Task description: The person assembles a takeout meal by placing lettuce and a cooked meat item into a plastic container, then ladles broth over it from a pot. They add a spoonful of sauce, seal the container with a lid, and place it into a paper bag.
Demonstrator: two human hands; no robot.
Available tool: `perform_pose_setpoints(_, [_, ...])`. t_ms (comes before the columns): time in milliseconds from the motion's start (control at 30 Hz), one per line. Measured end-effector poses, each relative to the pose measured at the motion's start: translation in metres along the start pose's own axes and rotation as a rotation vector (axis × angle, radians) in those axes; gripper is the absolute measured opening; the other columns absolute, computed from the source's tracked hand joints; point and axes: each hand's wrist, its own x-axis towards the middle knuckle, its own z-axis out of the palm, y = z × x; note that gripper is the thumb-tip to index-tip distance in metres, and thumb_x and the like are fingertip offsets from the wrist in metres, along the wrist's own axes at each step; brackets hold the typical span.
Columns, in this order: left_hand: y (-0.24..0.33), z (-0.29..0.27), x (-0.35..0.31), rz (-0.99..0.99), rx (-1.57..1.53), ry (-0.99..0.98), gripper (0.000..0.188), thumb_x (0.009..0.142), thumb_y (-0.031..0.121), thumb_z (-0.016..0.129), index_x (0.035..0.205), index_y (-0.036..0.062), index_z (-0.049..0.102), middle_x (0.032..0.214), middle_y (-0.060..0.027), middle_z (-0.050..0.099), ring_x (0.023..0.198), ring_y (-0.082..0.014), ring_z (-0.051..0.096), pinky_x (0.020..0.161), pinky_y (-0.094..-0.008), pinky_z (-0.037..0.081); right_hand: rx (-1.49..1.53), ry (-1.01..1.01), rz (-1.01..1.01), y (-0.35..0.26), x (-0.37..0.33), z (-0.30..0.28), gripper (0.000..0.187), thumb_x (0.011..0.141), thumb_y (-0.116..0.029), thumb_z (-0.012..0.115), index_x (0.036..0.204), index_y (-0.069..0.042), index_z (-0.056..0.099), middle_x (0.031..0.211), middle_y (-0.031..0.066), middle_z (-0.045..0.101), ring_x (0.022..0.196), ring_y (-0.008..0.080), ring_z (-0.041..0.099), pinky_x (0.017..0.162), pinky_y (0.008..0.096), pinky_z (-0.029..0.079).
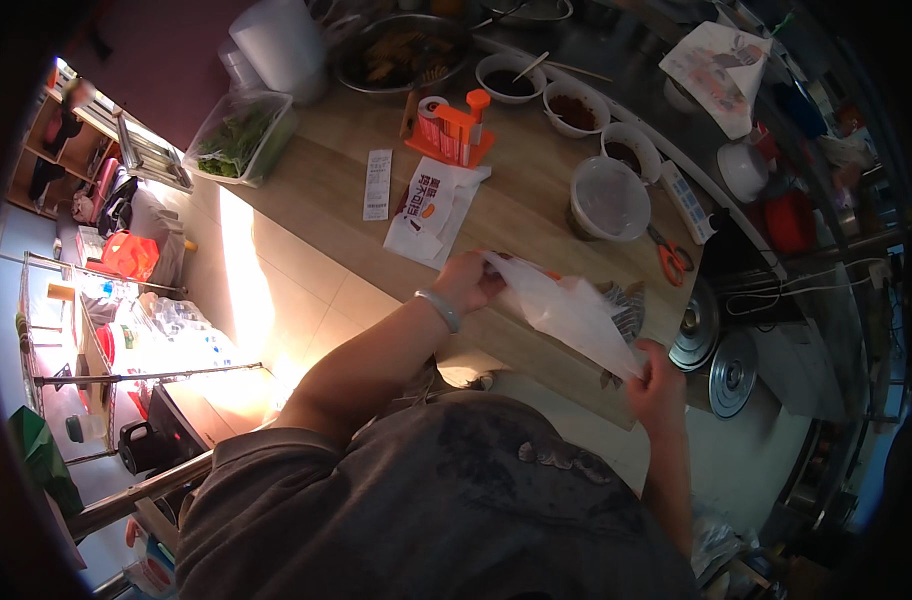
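Observation:
A thin white plastic bag [561,310] is stretched slantwise between my two hands, over the table's near edge. My left hand [468,283], a pale bangle on its wrist, pinches the bag's upper left end. Lower down on the right, my right hand [656,385] grips the other end with closed fingers. Partly behind the bag lies a grey striped cloth [628,312]. A flat white printed bag [431,215] rests just beyond my left hand, beside a narrow paper receipt [378,185].
An orange tape dispenser [461,132] stands farther back. Sauce bowls [576,106], a lidded round tub [610,200] and orange-handled scissors [673,258] line the right side. At the far left are a tub of greens [238,140] and a large metal bowl [404,60].

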Motion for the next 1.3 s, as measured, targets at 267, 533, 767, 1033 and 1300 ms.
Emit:
perform_pose_setpoints(267, [0.037,0.007,-0.041,0.474,0.454,-0.241,0.020,0.089,0.012,0.055,0.109,0.0094,0.057,0.090,-0.0118,0.066,0.081,-0.0277,0.067,0.074,-0.0402,0.056,0.643,-0.042,0.866,0.094,-0.010,0.016,0.061,0.068,0.003,0.060,0.128,-0.005,0.050,0.080,0.0105,0.062,0.073,0.0212,0.062,0.066,0.0355,0.050])
perform_pose_setpoints(533, [0.047,0.087,-0.100,0.913,1.487,-0.548,0.037,0.086,0.019,0.056,0.122,0.0177,0.055,0.077,-0.0095,0.067,0.071,-0.0300,0.068,0.060,-0.0402,0.054,0.122,0.164,-0.030,-0.028,0.040,0.045,0.078,0.071,0.005,0.059,0.145,-0.011,0.036,0.123,0.0177,0.050,0.109,0.0328,0.055,0.090,0.0401,0.046])
perform_pose_setpoints(767, [0.053,-0.025,-0.044,0.652,1.249,-0.300,0.029,0.079,0.005,0.057,0.107,0.0112,0.063,0.088,-0.0124,0.066,0.084,-0.0265,0.067,0.070,-0.0371,0.052,-0.142,0.001,0.075,0.050,-0.001,0.052,0.058,0.068,0.009,0.056,0.125,-0.004,0.056,0.108,0.0166,0.053,0.099,0.0352,0.057,0.086,0.0459,0.047])
perform_pose_setpoints(1033, [0.089,-0.017,-0.089,1.597,0.559,-0.670,0.021,0.082,0.002,0.057,0.103,0.0014,0.059,0.099,-0.0164,0.066,0.089,-0.0305,0.063,0.077,-0.0382,0.050,0.326,0.041,0.136,0.080,0.013,0.029,0.041,0.080,0.001,0.056,0.121,-0.004,0.057,0.109,0.0116,0.059,0.101,0.0224,0.059,0.087,0.0364,0.049])
perform_pose_setpoints(1300, [0.051,-0.043,0.006,-0.432,-0.249,-0.640,0.034,0.089,0.016,0.046,0.122,0.0088,0.051,0.112,-0.0104,0.059,0.098,-0.0266,0.061,0.079,-0.0437,0.053,0.440,-0.102,0.329,0.016,0.116,0.092,0.040,0.083,-0.014,0.059,0.122,-0.003,0.056,0.114,0.0187,0.064,0.106,0.0310,0.062,0.089,0.0385,0.048])
